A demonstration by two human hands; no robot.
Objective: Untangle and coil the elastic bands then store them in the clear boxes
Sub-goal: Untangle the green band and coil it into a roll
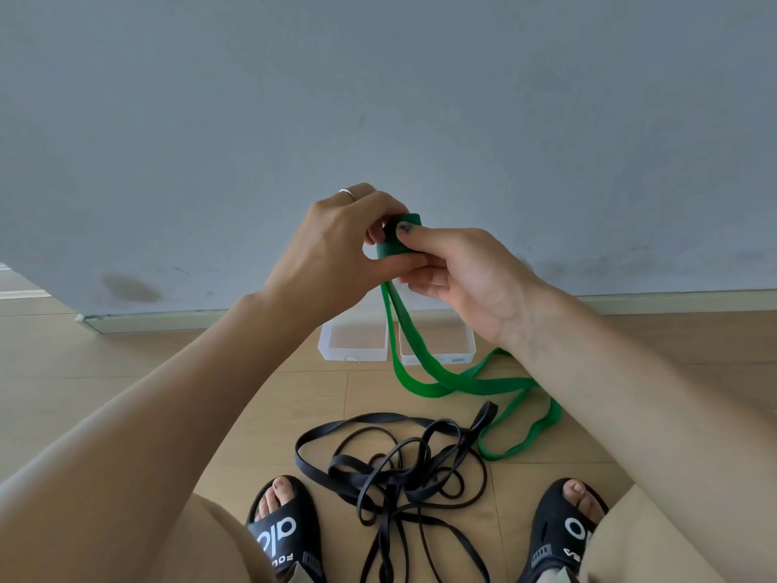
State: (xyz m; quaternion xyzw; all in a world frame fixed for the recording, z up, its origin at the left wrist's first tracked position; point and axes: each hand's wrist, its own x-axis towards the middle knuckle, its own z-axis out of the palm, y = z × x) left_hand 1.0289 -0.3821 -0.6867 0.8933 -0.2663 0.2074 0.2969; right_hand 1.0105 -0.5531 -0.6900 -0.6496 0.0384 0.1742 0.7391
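A green elastic band (424, 380) is held up in front of the wall, its end rolled into a small coil between my hands. My left hand (336, 246) grips the coil from the left, and my right hand (458, 271) pinches it with the thumb on top. The band's loose length hangs down and trails in loops over the floor to the right. A tangle of black elastic bands (399, 469) lies on the floor between my feet. Two clear boxes (353, 342) (441, 349) stand side by side by the wall, both looking empty.
A grey wall (378, 98) with a pale skirting board stands just behind the boxes. The floor is light wood planks (147, 372). My feet in black slides (286, 528) (563, 528) flank the black tangle at the bottom.
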